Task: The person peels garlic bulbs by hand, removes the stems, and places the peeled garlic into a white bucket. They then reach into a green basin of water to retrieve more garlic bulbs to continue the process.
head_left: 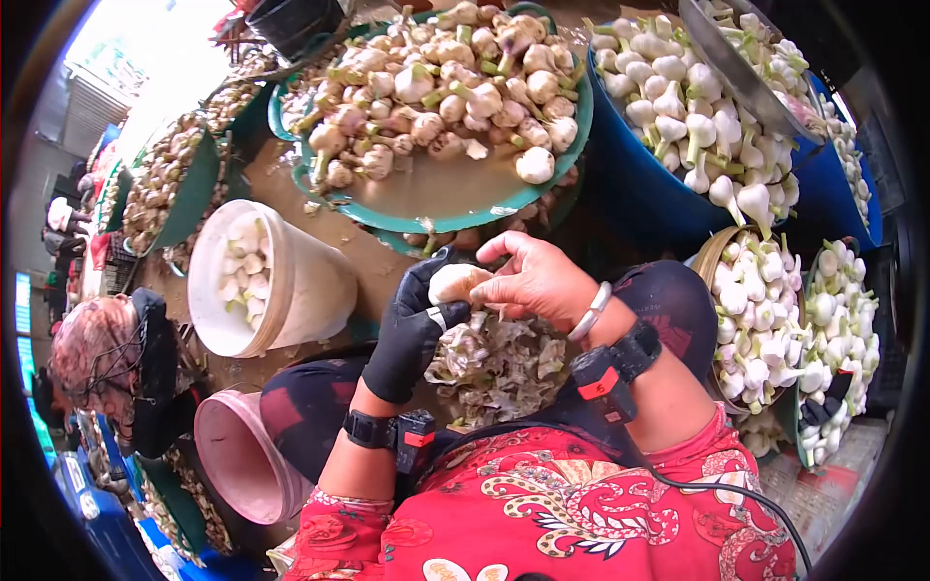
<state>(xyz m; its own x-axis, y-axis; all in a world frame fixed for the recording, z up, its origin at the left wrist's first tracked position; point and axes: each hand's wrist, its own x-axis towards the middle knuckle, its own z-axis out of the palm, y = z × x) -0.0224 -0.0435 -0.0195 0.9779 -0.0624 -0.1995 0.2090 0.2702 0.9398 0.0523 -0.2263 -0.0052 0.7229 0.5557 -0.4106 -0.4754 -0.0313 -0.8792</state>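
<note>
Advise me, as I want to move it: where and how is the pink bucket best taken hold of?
Probably by the rim of the pink bucket, from the side away from the person's left leg: the open mouth leaves that edge exposed, while the leg crowds the opposite wall.

The left hand point(407, 324), in a black fabric glove, sits left of the smooth white bracelet point(590, 311), its fingers curled. The bare right hand point(533, 276), just beyond that bracelet, has its index finger arched and thumb reaching leftward. Both forearms angle inward; black straps circle both wrists, the right one on the elbow side of the bracelet.
</note>
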